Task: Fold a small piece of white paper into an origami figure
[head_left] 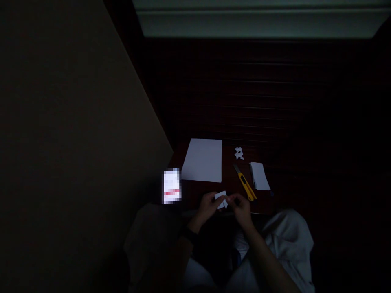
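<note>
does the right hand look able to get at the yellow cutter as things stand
Probably yes: the yellow cutter lies close beside the right hand, nothing visible between them, though that hand is at the folded paper.

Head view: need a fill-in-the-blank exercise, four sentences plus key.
1. The folded paper held by the left hand and right hand is coloured ____.
2. The utility knife has a ____ handle.
3. The dark band is on the ____ wrist.
4. In the picture, the knife lies ____ of the large sheet.
White; yellow; left; right.
</note>
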The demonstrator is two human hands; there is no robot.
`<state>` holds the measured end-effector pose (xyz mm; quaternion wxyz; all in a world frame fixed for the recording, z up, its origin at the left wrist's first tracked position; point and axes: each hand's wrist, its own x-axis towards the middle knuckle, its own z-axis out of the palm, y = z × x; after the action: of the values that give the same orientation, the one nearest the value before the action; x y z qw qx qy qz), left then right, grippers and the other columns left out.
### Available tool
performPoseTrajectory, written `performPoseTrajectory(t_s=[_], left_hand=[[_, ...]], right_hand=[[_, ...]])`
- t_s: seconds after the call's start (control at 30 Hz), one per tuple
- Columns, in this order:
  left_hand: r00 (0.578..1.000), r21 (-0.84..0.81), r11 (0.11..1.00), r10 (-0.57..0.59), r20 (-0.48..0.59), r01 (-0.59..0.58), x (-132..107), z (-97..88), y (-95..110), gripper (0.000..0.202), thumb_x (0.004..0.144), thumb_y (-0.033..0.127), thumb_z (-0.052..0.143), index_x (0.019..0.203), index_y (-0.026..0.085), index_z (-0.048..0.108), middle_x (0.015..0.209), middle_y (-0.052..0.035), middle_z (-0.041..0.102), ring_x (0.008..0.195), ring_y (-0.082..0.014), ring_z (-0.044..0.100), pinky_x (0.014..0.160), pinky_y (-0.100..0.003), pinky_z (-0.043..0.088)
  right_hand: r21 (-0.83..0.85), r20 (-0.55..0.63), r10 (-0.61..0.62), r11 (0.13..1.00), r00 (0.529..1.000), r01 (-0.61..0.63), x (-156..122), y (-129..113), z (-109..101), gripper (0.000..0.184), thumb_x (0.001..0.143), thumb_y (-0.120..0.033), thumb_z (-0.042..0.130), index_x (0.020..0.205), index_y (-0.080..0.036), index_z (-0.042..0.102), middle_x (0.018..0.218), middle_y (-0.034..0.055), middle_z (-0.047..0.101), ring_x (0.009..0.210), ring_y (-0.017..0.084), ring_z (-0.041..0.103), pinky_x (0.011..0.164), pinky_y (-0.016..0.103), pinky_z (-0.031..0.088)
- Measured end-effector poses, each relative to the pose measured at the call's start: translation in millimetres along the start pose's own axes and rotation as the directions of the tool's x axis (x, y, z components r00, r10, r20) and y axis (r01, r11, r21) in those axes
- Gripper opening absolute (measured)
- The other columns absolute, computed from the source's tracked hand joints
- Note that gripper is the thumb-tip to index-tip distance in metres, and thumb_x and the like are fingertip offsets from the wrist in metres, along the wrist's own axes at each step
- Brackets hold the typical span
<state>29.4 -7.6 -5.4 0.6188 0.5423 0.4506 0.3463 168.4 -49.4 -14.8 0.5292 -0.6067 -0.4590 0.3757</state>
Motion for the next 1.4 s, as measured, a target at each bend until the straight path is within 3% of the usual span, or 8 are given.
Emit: performPoseTrajectory(t_s=[0.4, 0.6, 1.03, 1.17, 1.3, 1.4], left_hand=[[0.999, 0.089, 0.996, 0.025, 0.041, -0.029, 2, -6.5, -4, 0.033, 0.074, 0.043, 0.054, 0.076, 0.010, 0.062, 0.066, -0.0034, 0.061, 0.058, -0.0127, 0.055, 0.051, -0.020, 0.039], [0.997, 0.103, 0.993, 0.059, 0.045, -0.063, 1, -3.3, -2, 0.034, 0.073, 0.044, 0.055, 0.069, 0.011, 0.060, 0.061, -0.0013, 0.059, 0.055, -0.0112, 0.052, 0.050, -0.020, 0.038], [0.996, 0.199, 0.976, 0.087, 0.031, -0.091, -2, 1.2, -4, 0.032, 0.076, 0.042, 0.051, 0.074, 0.012, 0.062, 0.066, -0.0023, 0.060, 0.061, -0.0129, 0.054, 0.053, -0.020, 0.038], [0.995, 0.157, 0.983, 0.086, 0.055, -0.094, -2, -1.7, 1, 0.027, 0.075, 0.037, 0.052, 0.072, 0.012, 0.062, 0.065, -0.0011, 0.058, 0.060, -0.0124, 0.052, 0.053, -0.020, 0.037], [0.997, 0.108, 0.994, -0.002, 0.071, -0.006, -1, -4.7, 6, 0.022, 0.073, 0.031, 0.053, 0.068, 0.011, 0.062, 0.062, -0.0014, 0.058, 0.059, -0.0130, 0.052, 0.051, -0.020, 0.037], [0.997, 0.005, 1.000, -0.003, 0.072, 0.003, -3, -5.6, 11, 0.023, 0.069, 0.023, 0.056, 0.090, 0.014, 0.061, 0.079, -0.0040, 0.062, 0.069, -0.0149, 0.057, 0.056, -0.021, 0.041]], right_hand=[[-0.054, 0.108, -0.033, 0.998, 0.994, 0.039, 4, 0, -3, 0.022, 0.080, -0.037, 0.052, 0.078, -0.017, 0.060, 0.071, 0.0025, 0.061, 0.064, 0.016, 0.053, 0.059, 0.024, 0.040], [-0.105, 0.047, -0.025, 0.994, 0.999, 0.030, 4, -1, 1, 0.023, 0.080, -0.037, 0.051, 0.074, -0.016, 0.060, 0.065, 0.0019, 0.060, 0.059, 0.015, 0.053, 0.055, 0.023, 0.039], [-0.172, -0.064, -0.023, 0.985, 0.998, 0.012, 0, 1, 4, 0.013, 0.075, -0.026, 0.051, 0.073, -0.017, 0.059, 0.069, 0.0025, 0.063, 0.062, 0.017, 0.056, 0.059, 0.025, 0.040], [-0.120, -0.038, -0.037, 0.992, 0.999, 0.032, 1, -1, 1, 0.015, 0.076, -0.030, 0.052, 0.074, -0.017, 0.060, 0.070, 0.0035, 0.063, 0.066, 0.018, 0.056, 0.062, 0.027, 0.041], [-0.060, 0.020, -0.009, 0.998, 1.000, 0.010, 1, -4, -3, 0.020, 0.076, -0.035, 0.054, 0.073, -0.016, 0.061, 0.069, 0.0040, 0.063, 0.064, 0.018, 0.055, 0.059, 0.026, 0.041], [-0.054, 0.041, 0.001, 0.999, 0.999, 0.002, 1, -5, -4, 0.020, 0.075, -0.035, 0.055, 0.072, -0.016, 0.061, 0.068, 0.0035, 0.063, 0.063, 0.017, 0.055, 0.058, 0.026, 0.041]])
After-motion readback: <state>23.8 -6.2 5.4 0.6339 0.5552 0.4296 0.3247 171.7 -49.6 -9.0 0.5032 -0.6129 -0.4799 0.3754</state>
